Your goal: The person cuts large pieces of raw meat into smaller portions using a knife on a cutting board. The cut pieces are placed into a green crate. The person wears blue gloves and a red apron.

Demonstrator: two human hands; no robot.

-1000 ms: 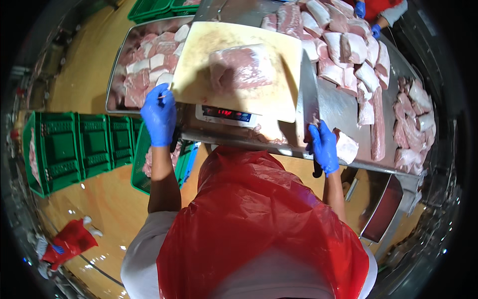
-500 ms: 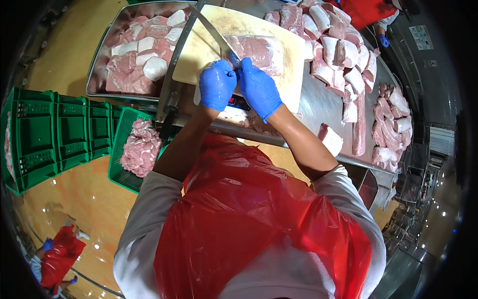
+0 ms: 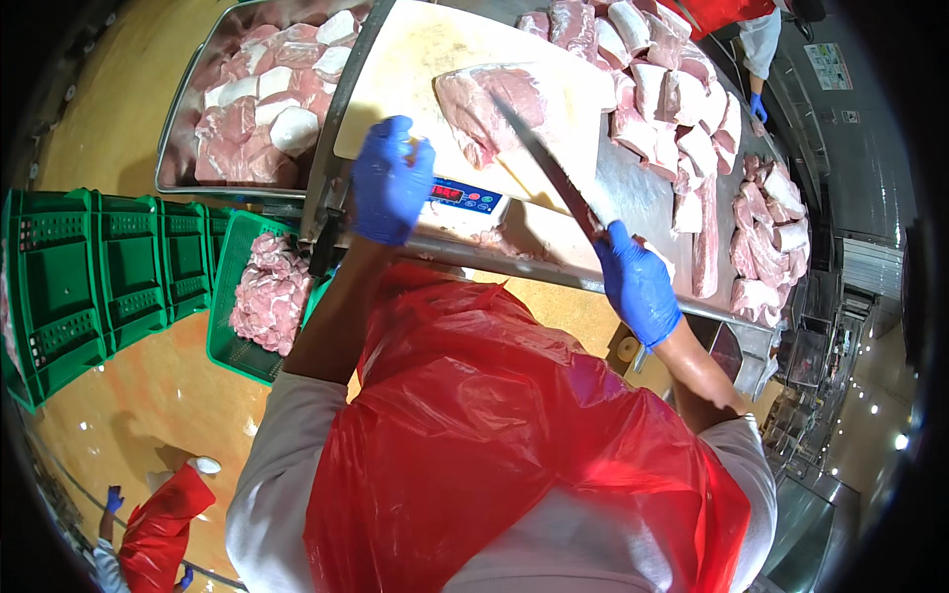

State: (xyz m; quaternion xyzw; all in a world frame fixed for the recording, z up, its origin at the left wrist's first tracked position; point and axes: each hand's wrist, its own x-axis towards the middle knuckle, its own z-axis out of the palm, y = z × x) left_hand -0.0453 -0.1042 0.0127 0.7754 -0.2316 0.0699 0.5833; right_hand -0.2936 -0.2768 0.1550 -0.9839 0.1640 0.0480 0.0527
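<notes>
A slab of raw meat [image 3: 470,109] lies on the cream cutting board [image 3: 395,69], with a digital scale [image 3: 479,198] showing below the board's lower edge. My right hand [image 3: 638,282], in a blue glove, grips a long knife [image 3: 549,168] whose blade slants up-left over the meat. My left hand [image 3: 390,183], also gloved, is at the board's lower-left corner, fingers curled around something small that I cannot make out. Several cut meat pieces [image 3: 647,99] are piled on the steel table to the right, with more [image 3: 766,232] near its right end.
A steel tray of meat [image 3: 178,138] is left of the board. Green crates [image 3: 129,277] stand lower left, beside a green bin of meat scraps [image 3: 267,296]. A person in red [image 3: 158,524] is at lower left, another person's gloved hand [image 3: 756,107] at upper right.
Both hands came together at the knife over the board, then parted. Now the left has moved left, and the right has gone down and right with the knife.
</notes>
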